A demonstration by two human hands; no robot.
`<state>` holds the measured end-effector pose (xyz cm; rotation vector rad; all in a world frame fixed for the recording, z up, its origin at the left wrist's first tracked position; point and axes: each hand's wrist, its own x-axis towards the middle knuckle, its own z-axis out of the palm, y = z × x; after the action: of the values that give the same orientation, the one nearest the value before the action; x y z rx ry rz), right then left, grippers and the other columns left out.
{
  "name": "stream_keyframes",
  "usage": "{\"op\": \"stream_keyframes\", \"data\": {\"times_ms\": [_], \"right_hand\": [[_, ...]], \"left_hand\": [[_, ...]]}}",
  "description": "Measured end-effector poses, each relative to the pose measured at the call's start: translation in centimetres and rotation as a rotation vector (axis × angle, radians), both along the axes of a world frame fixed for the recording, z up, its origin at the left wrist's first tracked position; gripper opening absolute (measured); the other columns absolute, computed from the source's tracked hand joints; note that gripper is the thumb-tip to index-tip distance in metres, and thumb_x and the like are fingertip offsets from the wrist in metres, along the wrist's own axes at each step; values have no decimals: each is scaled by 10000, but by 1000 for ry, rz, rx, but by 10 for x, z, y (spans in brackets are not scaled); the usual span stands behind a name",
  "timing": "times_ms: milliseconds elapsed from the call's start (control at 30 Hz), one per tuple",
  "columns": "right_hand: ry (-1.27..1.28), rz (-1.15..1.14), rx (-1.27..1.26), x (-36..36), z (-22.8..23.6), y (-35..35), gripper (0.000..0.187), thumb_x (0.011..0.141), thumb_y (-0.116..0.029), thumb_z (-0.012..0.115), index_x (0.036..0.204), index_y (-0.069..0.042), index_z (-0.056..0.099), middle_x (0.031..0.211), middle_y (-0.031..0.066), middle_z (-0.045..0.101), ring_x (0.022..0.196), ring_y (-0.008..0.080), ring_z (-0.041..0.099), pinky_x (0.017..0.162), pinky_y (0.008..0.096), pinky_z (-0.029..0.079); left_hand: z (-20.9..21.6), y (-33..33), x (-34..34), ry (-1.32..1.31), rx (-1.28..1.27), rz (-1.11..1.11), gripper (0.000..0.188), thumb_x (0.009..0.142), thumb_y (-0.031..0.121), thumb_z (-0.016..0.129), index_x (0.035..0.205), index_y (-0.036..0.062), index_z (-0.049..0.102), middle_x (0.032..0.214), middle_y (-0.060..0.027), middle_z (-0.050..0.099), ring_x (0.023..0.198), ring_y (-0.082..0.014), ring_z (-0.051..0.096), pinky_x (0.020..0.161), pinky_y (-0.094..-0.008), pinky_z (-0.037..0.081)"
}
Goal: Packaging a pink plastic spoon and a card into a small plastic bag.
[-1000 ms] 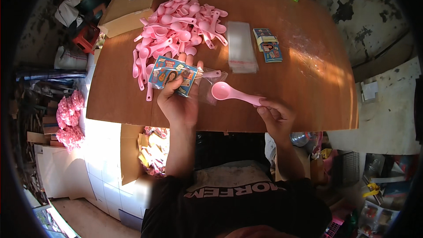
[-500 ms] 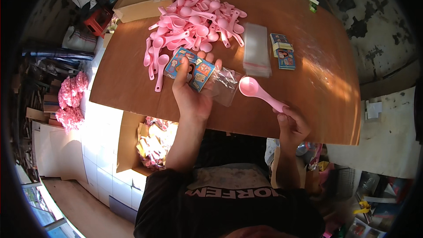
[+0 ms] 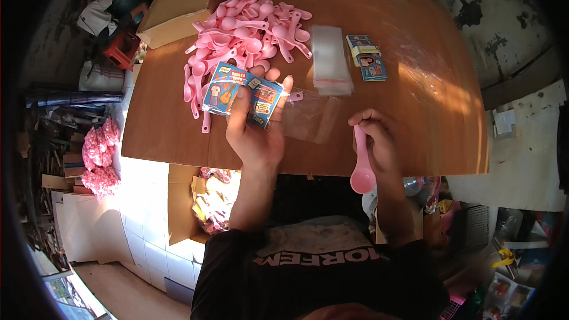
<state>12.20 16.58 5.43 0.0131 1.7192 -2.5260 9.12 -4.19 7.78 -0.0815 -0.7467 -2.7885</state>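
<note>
Two hands: both gripping.
Left hand (image 3: 256,136): holds blue printed cards (image 3: 243,93) with a clear bag (image 3: 311,117), lifted nearer than a second ago.
Right hand (image 3: 374,142): closed on pink spoon (image 3: 361,169), now swung bowl-down toward the body, off the surface (image 3: 432,112).
Meaning: spoon looks poised for bagging.
Spoon pile (image 3: 249,32): behind the cards.

One pink spoon (image 3: 361,169) held apart, plus a heap of pink spoons (image 3: 246,38) (too many to count) near the tabletop's far edge; two printed cards (image 3: 243,95) held together; one stack of clear bags (image 3: 330,59); one small stack of cards (image 3: 366,56).
</note>
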Motion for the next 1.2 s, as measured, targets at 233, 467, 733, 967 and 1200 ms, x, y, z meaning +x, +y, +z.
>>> {"op": "stream_keyframes", "data": {"times_ms": [233, 467, 733, 967, 1200], "right_hand": [[-34, 142, 218, -3, 1, -13, 232, 937, -218, 565, 915, 2, 635, 753, 17, 586, 530, 61, 499, 458, 215, 382], [-92, 57, 54, 9, 13, -24, 159, 868, -159, 689, 827, -7, 662, 730, -29, 595, 650, 20, 507, 558, 181, 380], [54, -3, 201, 8, -3, -26, 180, 883, -161, 674, 873, 19, 666, 733, -1, 608, 614, 38, 535, 534, 187, 407], [303, -174, 334, 26, -3, 13, 175, 886, -23, 613, 1041, 48, 655, 844, 90, 658, 753, 129, 636, 712, 244, 525], [459, -406, 412, 38, -17, 16, 241, 852, 58, 613, 1093, 62, 628, 960, 159, 645, 834, 197, 650, 786, 302, 530]], "left_hand": [[1, 2, 5, 39, 0, -67, 355, 918, 169, 521, 1199, -46, 489, 1169, -153, 573, 1130, -289, 558, 1006, -533, 437], [-15, 14, -1, 134, -195, 121, 375, 790, -100, 491, 1163, -57, 495, 1114, -187, 588, 1087, -332, 596, 994, -567, 444], [-16, 12, -3, -81, -15, 21, 357, 801, -53, 527, 1155, -47, 480, 1116, -179, 580, 1057, -318, 606, 947, -540, 492], [-12, -6, -6, -205, 128, 146, 228, 897, 125, 585, 1079, 0, 524, 1023, -122, 586, 965, -242, 603, 947, -434, 492], [-16, -12, -10, -74, 144, 122, 287, 911, 183, 589, 1103, -15, 510, 1053, -130, 578, 1036, -249, 583, 980, -448, 468]]}}
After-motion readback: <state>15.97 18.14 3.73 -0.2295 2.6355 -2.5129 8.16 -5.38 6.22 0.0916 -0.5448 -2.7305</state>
